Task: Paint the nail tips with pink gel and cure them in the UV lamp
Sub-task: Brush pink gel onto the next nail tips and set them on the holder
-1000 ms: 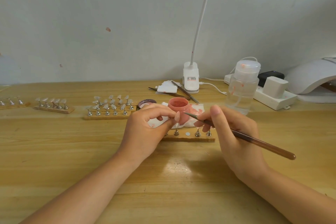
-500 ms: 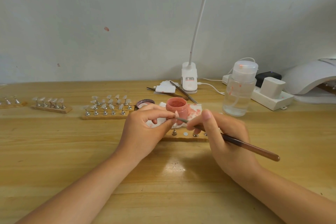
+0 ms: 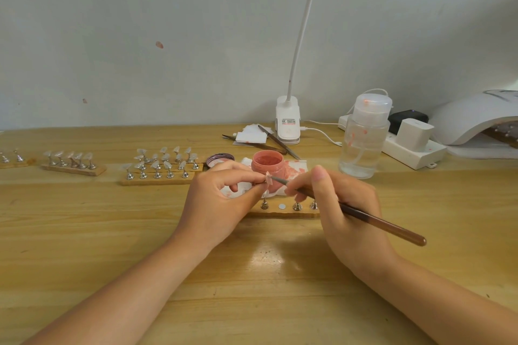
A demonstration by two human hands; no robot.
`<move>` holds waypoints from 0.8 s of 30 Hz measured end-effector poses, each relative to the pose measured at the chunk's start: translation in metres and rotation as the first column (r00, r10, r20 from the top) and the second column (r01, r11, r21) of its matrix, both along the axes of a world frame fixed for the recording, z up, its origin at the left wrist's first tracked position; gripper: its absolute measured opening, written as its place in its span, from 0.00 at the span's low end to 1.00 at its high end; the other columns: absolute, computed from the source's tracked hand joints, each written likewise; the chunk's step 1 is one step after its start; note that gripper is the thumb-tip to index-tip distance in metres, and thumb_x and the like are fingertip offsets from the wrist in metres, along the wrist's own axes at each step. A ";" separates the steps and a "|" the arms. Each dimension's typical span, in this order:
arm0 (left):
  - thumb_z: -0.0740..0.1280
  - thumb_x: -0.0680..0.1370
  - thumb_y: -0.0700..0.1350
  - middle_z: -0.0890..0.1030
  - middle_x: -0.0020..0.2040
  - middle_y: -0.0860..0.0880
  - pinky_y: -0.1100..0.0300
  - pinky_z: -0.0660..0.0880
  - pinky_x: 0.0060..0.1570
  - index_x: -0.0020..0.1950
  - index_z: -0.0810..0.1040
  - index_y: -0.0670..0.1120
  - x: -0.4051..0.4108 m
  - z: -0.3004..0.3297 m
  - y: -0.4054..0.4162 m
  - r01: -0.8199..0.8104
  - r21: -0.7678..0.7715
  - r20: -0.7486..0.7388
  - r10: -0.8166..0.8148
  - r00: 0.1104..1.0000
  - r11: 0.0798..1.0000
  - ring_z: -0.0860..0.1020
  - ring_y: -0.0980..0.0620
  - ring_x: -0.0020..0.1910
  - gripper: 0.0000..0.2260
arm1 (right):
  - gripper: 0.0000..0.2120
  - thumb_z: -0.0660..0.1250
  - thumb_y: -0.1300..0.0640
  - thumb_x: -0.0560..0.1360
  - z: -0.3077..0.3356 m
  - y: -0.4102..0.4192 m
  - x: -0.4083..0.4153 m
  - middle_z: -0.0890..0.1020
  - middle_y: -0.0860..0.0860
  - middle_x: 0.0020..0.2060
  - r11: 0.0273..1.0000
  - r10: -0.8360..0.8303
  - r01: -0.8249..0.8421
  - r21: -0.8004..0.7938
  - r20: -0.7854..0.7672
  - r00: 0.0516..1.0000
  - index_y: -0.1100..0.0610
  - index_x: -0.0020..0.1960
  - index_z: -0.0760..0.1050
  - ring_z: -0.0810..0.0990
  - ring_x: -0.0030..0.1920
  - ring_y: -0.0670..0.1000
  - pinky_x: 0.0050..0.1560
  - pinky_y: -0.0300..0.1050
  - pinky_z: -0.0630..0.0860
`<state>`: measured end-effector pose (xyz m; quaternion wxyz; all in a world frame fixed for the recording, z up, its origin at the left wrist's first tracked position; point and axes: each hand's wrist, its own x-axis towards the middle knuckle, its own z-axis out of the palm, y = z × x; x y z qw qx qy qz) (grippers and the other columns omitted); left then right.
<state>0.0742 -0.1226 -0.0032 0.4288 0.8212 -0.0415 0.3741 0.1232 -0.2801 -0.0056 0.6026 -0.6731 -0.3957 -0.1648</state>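
My left hand (image 3: 221, 204) pinches a small nail tip (image 3: 268, 178) on its stand between thumb and forefinger, just in front of the open pink gel jar (image 3: 266, 164). My right hand (image 3: 344, 213) grips a brown brush (image 3: 378, 223), and the brush's fine tip touches the nail tip. Behind both hands lies a wooden holder strip (image 3: 283, 214) with metal stands. The white UV lamp (image 3: 476, 117) sits at the far right edge.
More wooden strips with clear nail tips (image 3: 161, 168) (image 3: 73, 162) stand at the left. The jar lid (image 3: 220, 159), a stained tissue (image 3: 297, 169), a clear pump bottle (image 3: 364, 140), a power strip (image 3: 414, 148), a desk lamp base (image 3: 288, 124) and tools (image 3: 276, 143) crowd the back.
Both hands have drawn a little closer together, and the brush tip has come onto the nail tip and strokes it. The view has shifted slightly.
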 end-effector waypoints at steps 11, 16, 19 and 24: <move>0.73 0.67 0.35 0.79 0.34 0.62 0.73 0.68 0.39 0.38 0.80 0.58 -0.001 0.001 0.000 0.008 -0.011 -0.022 -0.008 1.000 1.000 0.73 0.67 0.39 0.16 | 0.19 0.54 0.49 0.76 0.002 -0.001 -0.002 0.81 0.49 0.29 0.999 0.030 -0.027 0.041 -0.066 0.997 0.53 0.35 0.79 0.79 0.32 0.45 0.35 0.40 0.76; 0.73 0.68 0.36 0.80 0.37 0.58 0.72 0.68 0.38 0.40 0.80 0.57 0.001 -0.001 0.000 0.013 -0.009 -0.023 -0.013 1.000 1.000 0.74 0.66 0.40 0.14 | 0.19 0.53 0.51 0.77 0.002 0.001 -0.001 0.81 0.45 0.32 1.000 0.010 -0.010 0.021 -0.029 1.000 0.53 0.37 0.79 0.80 0.34 0.44 0.37 0.38 0.76; 0.73 0.68 0.38 0.80 0.37 0.57 0.72 0.68 0.37 0.40 0.81 0.56 0.002 -0.001 0.001 0.011 -0.018 -0.024 -0.012 1.000 1.000 0.73 0.65 0.39 0.12 | 0.19 0.53 0.51 0.76 0.002 -0.001 -0.002 0.81 0.49 0.30 0.999 0.021 -0.019 0.042 -0.035 0.999 0.53 0.36 0.79 0.79 0.32 0.45 0.34 0.39 0.76; 0.73 0.68 0.37 0.80 0.38 0.56 0.74 0.67 0.38 0.40 0.81 0.56 0.003 -0.002 0.001 0.014 -0.020 -0.027 -0.014 1.000 1.000 0.73 0.65 0.40 0.12 | 0.17 0.56 0.53 0.78 0.003 0.001 -0.001 0.82 0.46 0.31 1.000 0.003 -0.003 0.018 -0.040 0.999 0.52 0.36 0.79 0.79 0.33 0.45 0.35 0.39 0.76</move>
